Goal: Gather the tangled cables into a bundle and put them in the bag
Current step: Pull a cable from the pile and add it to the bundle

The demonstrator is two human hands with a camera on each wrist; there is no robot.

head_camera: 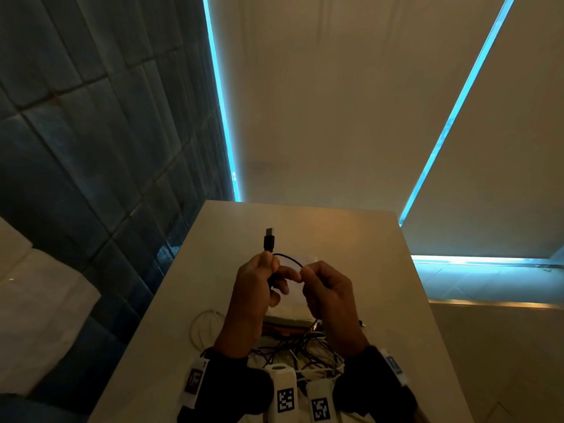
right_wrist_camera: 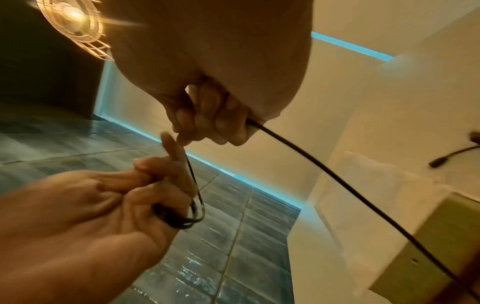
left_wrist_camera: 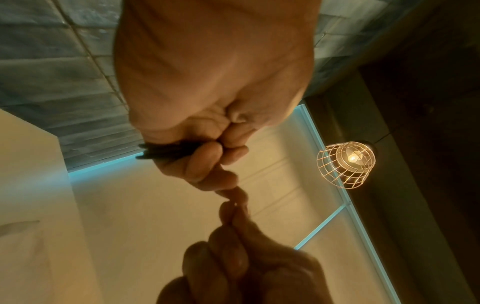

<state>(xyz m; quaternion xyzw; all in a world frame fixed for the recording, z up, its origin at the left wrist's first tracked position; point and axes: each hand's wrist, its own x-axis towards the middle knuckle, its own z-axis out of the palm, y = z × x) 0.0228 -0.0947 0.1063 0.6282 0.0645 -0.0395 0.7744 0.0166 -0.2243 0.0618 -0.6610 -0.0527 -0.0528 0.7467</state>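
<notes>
Cables are what both hands are busy with, raised together above the tabletop (head_camera: 381, 300). One black cable (head_camera: 288, 257) is up between them: the left hand (head_camera: 254, 288) has its fingers curled round a few gathered loops of it, with the USB plug (head_camera: 269, 241) standing upright above the fist, and the right hand (head_camera: 328, 293) pinches the same cable, which arcs across from one hand to the other and trails down from the right fist toward the tabletop. Below the wrists lies the tangle (head_camera: 302, 346) of black and white cables, too knotted to count, with one white loop (head_camera: 201, 326) spread out to its left. One caged lamp (left_wrist_camera: 346, 164) glows overhead.
</notes>
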